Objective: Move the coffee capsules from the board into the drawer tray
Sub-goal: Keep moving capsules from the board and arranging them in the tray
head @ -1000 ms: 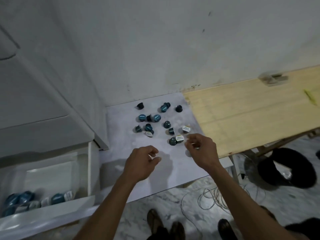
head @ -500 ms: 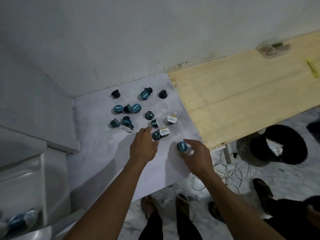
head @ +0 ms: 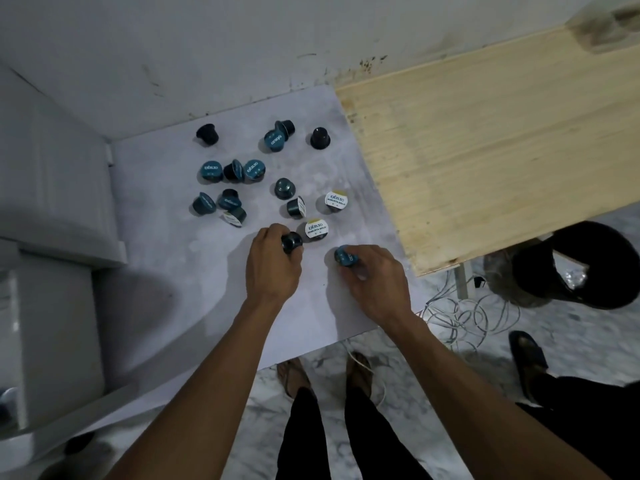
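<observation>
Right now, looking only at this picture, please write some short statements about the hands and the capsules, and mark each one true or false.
1. The left hand grips a dark capsule. True.
2. The right hand is empty and lies flat on the board. False: it holds a teal capsule in a curled grip.
3. Many capsules lie on the pale board beyond the hands. True.
4. All capsules on the board have white lids. False: only a few do, such as the white-lidded capsule near the left hand; most are teal or dark.
5. The wooden panel holds several capsules. False: none lie on it.
</observation>
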Demonstrator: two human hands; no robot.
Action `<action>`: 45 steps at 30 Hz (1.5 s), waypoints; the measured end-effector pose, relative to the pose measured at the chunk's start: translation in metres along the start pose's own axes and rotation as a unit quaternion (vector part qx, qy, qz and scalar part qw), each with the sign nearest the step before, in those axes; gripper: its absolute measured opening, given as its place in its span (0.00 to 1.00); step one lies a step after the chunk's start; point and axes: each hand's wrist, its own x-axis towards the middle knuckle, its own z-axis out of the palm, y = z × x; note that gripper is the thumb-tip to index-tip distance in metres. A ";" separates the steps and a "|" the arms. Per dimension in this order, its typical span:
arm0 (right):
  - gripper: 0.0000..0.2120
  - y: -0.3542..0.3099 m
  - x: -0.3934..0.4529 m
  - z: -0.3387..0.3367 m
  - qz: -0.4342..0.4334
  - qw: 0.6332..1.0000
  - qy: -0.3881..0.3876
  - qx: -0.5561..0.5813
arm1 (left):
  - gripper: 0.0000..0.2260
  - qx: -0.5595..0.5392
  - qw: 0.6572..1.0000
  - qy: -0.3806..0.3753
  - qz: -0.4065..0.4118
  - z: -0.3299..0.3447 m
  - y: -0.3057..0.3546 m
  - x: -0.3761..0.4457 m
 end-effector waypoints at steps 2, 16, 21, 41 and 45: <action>0.15 0.000 0.002 0.004 -0.009 1.000 -0.001 -0.001 | 0.11 -0.014 1.000 0.008 -0.004 -0.003 -0.003 -0.004; 0.14 -0.008 0.007 0.017 -0.065 0.997 0.035 0.001 | 0.13 -0.035 0.998 0.035 0.050 -0.008 -0.017 -0.015; 0.12 -0.001 0.004 0.024 -0.103 0.992 0.066 -0.019 | 0.11 -0.057 0.991 0.111 0.051 0.010 -0.029 -0.028; 0.13 -0.054 -0.011 -0.007 -0.100 0.988 0.072 0.090 | 0.11 -0.124 0.974 0.186 0.046 -0.038 -0.021 -0.076; 0.12 -0.114 -0.015 -0.017 -0.107 0.985 0.037 0.128 | 0.11 -0.125 0.962 0.237 0.053 -0.103 -0.022 -0.106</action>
